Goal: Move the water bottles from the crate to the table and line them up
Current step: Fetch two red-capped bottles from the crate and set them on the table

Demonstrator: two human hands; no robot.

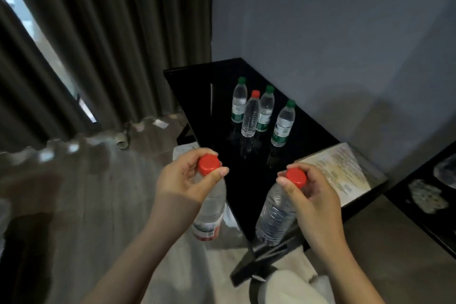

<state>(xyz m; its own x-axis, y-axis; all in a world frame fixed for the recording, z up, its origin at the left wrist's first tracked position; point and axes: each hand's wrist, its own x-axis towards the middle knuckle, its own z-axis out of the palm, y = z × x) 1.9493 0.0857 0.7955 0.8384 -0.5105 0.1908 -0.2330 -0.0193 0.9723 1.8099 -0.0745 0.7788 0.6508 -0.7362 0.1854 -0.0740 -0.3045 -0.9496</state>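
My left hand pinches the neck of a red-capped water bottle with a red label, hanging off the near left edge of the black table. My right hand grips the neck of a second red-capped clear bottle, held over the table's near corner. On the table stand several bottles: three with green caps and green labels, and one red-capped clear bottle in front of them. The crate is out of view.
A printed sheet lies on the table's right end. A grey wall runs behind the table. Dark curtains hang at the left over a wooden floor. Another dark surface sits at the far right. My light trouser leg shows below.
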